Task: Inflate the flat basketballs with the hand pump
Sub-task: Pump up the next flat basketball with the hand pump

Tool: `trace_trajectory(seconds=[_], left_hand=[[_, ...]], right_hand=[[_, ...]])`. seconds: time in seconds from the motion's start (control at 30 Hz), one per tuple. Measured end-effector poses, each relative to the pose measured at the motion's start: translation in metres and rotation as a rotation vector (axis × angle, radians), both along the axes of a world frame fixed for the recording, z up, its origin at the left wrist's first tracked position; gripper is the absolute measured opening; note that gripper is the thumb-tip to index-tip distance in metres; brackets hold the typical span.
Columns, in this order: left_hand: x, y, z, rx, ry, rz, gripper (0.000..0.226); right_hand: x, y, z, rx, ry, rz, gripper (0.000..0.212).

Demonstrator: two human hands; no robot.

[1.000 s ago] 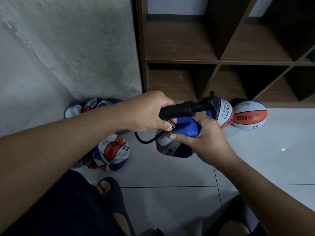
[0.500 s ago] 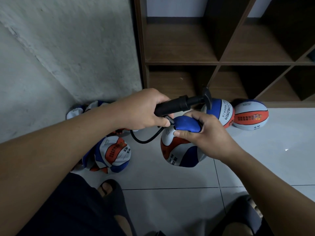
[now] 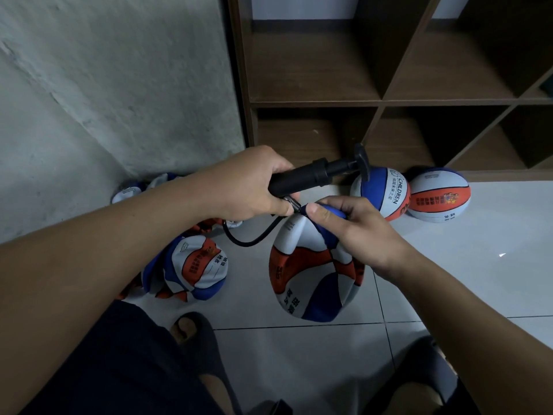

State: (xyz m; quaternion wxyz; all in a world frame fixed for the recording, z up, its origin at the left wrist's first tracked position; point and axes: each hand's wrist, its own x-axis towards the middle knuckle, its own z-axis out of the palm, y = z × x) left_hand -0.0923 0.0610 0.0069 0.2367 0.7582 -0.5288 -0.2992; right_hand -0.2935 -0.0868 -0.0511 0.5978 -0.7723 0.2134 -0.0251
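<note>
At frame centre, we grip the hand pump (image 3: 302,179) in our left hand (image 3: 251,187), its long axis running up-right. Our right hand (image 3: 350,226) pinches the flat basketball (image 3: 311,274) just below-right of the hose needle (image 3: 294,205), nearly touching.

The flat basketball (image 3: 311,274) is taken as landmark. Above it, the hand pump (image 3: 314,175) is held, with its hose (image 3: 254,238) hung at the left. Further left, a heap of flat balls (image 3: 191,271) is laid on the floor (image 3: 449,280). Behind and to the right, two inflated balls (image 3: 389,190) are placed side by side, before the shelf (image 3: 380,100).
</note>
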Motion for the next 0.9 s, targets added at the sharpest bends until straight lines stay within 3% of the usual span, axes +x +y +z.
trace_trajectory(seconds=[0.57,0.9], left_hand=[[-0.002,0.000,-0.002,0.050,0.048,-0.019,0.017],[-0.014,-0.001,-0.010,0.091,0.052,0.017,0.016]], right_hand=[[-0.001,0.002,0.003,0.057,0.027,0.054,0.070],[-0.005,0.003,-0.007,0.121,-0.048,0.080,0.062]])
